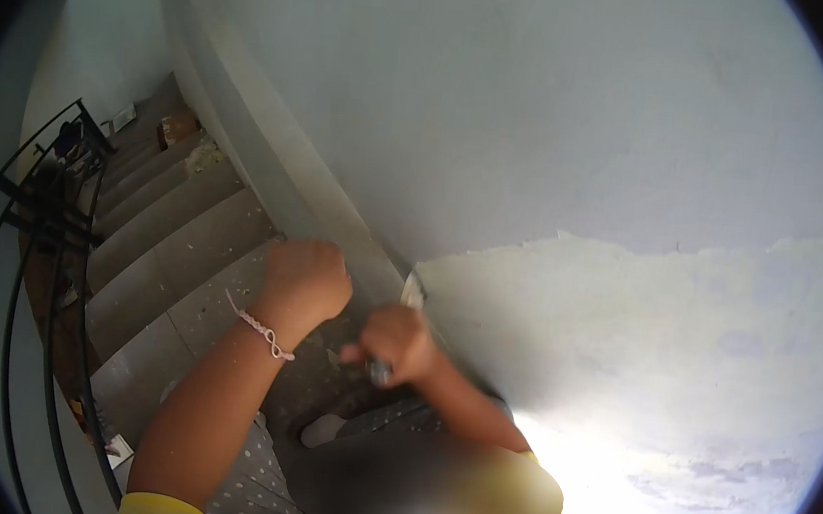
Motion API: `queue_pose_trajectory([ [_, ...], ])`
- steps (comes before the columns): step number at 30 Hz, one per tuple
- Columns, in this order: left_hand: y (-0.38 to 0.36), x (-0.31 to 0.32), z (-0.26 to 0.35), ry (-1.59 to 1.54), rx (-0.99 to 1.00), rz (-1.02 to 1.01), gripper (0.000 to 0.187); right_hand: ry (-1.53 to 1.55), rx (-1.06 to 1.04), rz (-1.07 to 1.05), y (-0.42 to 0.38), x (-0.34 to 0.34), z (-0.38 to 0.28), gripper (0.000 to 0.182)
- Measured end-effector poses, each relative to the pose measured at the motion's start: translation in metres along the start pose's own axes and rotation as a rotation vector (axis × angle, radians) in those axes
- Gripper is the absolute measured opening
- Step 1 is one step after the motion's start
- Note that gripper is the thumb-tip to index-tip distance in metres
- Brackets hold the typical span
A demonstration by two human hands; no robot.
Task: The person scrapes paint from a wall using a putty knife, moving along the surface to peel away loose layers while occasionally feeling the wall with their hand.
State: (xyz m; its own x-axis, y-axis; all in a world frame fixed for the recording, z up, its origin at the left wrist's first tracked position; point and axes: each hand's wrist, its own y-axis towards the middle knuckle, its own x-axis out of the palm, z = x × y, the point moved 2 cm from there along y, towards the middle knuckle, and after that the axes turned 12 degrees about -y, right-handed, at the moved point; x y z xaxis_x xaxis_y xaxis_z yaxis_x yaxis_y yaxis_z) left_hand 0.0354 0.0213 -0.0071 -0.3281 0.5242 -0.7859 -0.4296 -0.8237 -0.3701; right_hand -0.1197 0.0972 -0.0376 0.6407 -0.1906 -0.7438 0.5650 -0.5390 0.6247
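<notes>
My right hand (399, 344) is wrapped around a scraper (413, 290). The tool's pale upper end touches or nearly touches the wall at the corner of the peeled patch, and a grey butt shows below the fist. Up and to the left, my left hand (310, 280) is closed in a fist over the stairs, back of the hand toward me. Its fingers are mostly hidden, so anything inside them is out of sight. A pink braided bracelet (268, 335) circles that wrist. The wall (618, 128) is pale grey-blue above, with a rough-edged bare patch (545, 298) lower down.
Stairs (167, 255) with scattered flakes descend to the upper left, beside a black metal railing (10, 320). A brown box (177, 129) sits on the steps farther down. Bright light falls on the lower right wall. A dark blurred shape (381, 489) covers part of my lap.
</notes>
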Motion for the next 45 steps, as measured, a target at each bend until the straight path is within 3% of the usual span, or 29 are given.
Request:
queue_pose_trajectory([
  [11,0.010,0.001,0.001,0.072,-0.043,-0.074,0.028,-0.011,0.069,0.106,-0.003,-0.006,0.004,0.033],
  [13,0.011,0.004,0.000,0.059,-0.027,-0.053,0.031,0.019,0.060,0.155,0.005,-0.003,0.000,0.041],
  [17,0.007,0.000,0.006,0.044,-0.016,-0.038,0.035,0.068,0.033,0.181,0.006,-0.019,-0.006,0.034],
  [22,0.011,0.005,0.008,0.079,-0.029,-0.062,0.032,0.011,0.150,0.142,-0.007,-0.010,0.002,0.036],
  [25,0.012,0.002,0.009,0.077,-0.017,-0.043,0.032,0.080,0.041,0.190,0.008,-0.025,-0.014,0.036],
  [37,0.014,0.005,0.011,0.053,-0.033,-0.076,0.034,0.090,0.170,0.165,-0.005,-0.016,0.011,0.036],
  [41,0.012,0.005,0.008,0.075,-0.052,-0.069,0.032,0.138,0.073,0.227,-0.002,-0.022,0.000,0.035],
  [43,0.012,0.011,0.006,0.084,-0.062,-0.097,0.032,0.074,0.383,0.206,-0.024,-0.010,0.029,0.043],
  [45,0.017,0.005,0.007,0.080,-0.069,-0.074,0.032,0.079,0.238,0.203,-0.012,-0.009,0.020,0.039],
])
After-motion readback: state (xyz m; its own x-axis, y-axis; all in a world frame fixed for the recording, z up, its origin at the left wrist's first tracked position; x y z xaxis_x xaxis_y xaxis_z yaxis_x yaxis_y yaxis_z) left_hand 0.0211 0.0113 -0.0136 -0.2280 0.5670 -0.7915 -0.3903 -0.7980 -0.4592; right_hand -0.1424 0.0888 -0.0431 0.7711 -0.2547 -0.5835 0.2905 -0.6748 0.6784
